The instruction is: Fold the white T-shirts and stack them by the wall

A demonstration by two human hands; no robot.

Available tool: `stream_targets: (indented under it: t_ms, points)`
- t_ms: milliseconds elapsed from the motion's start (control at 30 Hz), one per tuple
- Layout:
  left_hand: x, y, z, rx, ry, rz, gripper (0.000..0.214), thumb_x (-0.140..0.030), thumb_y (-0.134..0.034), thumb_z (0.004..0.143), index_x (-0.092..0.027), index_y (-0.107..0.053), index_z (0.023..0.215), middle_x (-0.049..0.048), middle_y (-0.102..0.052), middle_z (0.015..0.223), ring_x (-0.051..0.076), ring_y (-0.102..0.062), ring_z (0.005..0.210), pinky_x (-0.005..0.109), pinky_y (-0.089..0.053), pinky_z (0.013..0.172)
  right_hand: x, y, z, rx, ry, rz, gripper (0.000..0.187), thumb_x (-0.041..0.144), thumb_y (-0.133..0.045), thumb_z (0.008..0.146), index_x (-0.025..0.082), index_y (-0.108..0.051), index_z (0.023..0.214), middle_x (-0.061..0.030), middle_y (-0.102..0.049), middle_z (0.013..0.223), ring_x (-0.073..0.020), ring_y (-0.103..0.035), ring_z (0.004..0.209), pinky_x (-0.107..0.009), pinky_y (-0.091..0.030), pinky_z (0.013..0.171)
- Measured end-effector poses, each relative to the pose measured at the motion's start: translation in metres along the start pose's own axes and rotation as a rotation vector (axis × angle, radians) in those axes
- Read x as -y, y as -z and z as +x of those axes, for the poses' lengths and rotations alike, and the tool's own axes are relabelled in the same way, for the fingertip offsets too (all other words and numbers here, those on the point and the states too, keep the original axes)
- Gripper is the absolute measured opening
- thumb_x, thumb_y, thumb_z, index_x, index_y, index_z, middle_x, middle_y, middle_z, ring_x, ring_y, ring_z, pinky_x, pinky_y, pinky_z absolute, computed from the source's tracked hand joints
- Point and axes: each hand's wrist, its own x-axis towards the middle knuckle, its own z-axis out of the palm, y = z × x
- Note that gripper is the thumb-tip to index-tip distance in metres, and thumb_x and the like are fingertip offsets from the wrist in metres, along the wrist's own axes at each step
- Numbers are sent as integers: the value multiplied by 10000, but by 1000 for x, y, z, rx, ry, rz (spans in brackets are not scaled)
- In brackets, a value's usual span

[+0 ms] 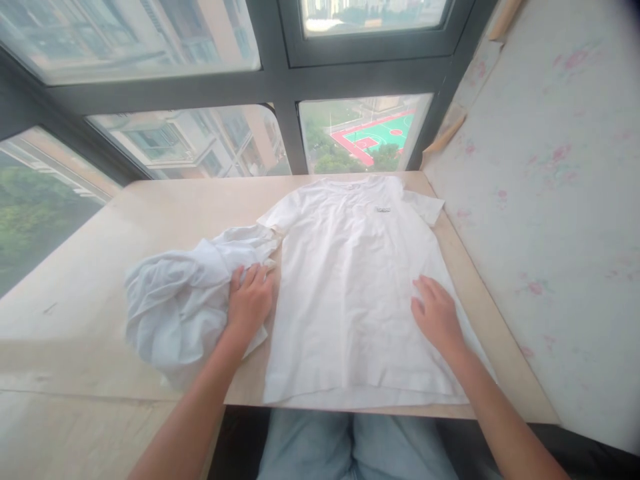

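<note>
From where I stand, the head view shows a person at a pale wooden tabletop (65, 313), with both bare hands over white clothing. A white T-shirt (345, 300) lies spread out from the centre to the right of centre, its neckline at the far edge by the window and its hem along the near edge. Small dark lettering (383, 210) sits high on its chest, too blurred to read, and soft creases run down the front.

To its left, in the left-centre of the frame, a crumpled white cloth bundle (170, 313) lies heaped, reaching the shirt's left sleeve. The left hand (251, 297) rests on the bundle's right side, fingers extended and slightly bent; I can't tell whether they pinch any fabric. The right hand (436, 312) is over the shirt's right side, fingers loosely curled and a little apart; whether it grips the cloth I can't say.

Along the top, a dark window frame (273, 80) gives onto buildings (195, 143) and, at upper centre-right, a green-and-red sports court (375, 137). Floral wallpaper (560, 220) covers the right side, and blue jeans (305, 443) show at bottom centre.
</note>
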Motion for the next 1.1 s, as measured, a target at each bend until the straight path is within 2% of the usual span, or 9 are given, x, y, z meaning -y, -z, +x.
stream_targets:
  t_ms: [167,233,333,400,533,667,833,933,1100]
  points:
    - [4,6,16,-42,90,-78,250,-123,-445,925,-182,-686,959,115,-673,1235,285,-489,1310,562,-146,1208,13,1,-9,-19,-31,15,385,239,-457,919,132,-589,1264,-166,-571,1356,-286,-498,1301,-531,-425,1088]
    - [-5,16,7,-63,121,-138,253,-142,-447,932,-184,-677,1029,107,-667,1237,276,-520,1274,513,-258,1179,13,5,-11,-29,-40,47,384,249,-462,918,132,-592,1260,-169,-577,1346,-289,-506,1296,-533,-433,1083]
    - [-29,32,-31,-21,119,-247,248,-208,-464,949,-194,-651,1111,99,-674,1146,242,-626,1069,367,-481,959,6,22,-24,-47,-55,105,394,254,-478,899,163,-593,1265,-147,-600,1315,-283,-540,1259,-518,-462,1069]
    - [-45,41,-67,13,105,-320,208,-277,-493,957,-218,-643,1088,80,-675,1051,217,-656,938,318,-517,832,-2,39,-42,-47,-79,125,397,230,-475,876,200,-604,1251,-115,-618,1292,-271,-574,1215,-501,-478,1062]
    - [-65,51,-136,53,39,-458,218,-412,-560,937,-229,-622,1040,65,-667,1028,202,-675,912,292,-543,796,-17,76,-87,7,-138,121,391,196,-465,830,257,-646,1172,-62,-641,1263,-262,-609,1179,-472,-493,1061]
    - [-68,50,-171,64,24,-468,267,-405,-592,911,-234,-619,1115,78,-667,1050,232,-675,936,339,-563,816,-20,103,-121,87,-170,85,458,179,-447,801,277,-626,1211,-45,-602,1332,-262,-601,1206,-464,-504,1055]
    - [-62,44,-181,43,37,-493,263,-273,-559,908,-247,-619,1162,82,-668,1099,235,-673,1001,347,-563,864,-19,115,-144,253,-84,61,544,166,-451,795,258,-562,1319,-51,-461,1490,-269,-506,1333,-457,-514,1060]
    - [-59,42,-182,29,96,-461,263,-237,-524,905,-254,-624,1148,82,-671,1118,227,-683,975,330,-567,825,-22,115,-151,206,-108,30,470,176,-457,834,276,-604,1269,-54,-507,1447,-264,-566,1267,-446,-537,1028]
    - [-60,38,-175,35,182,-432,229,-214,-487,894,-258,-647,1052,56,-700,1058,211,-699,918,299,-546,807,-30,107,-151,119,-127,-6,279,230,-480,887,269,-690,1067,-45,-612,1320,-244,-642,1137,-420,-556,986]
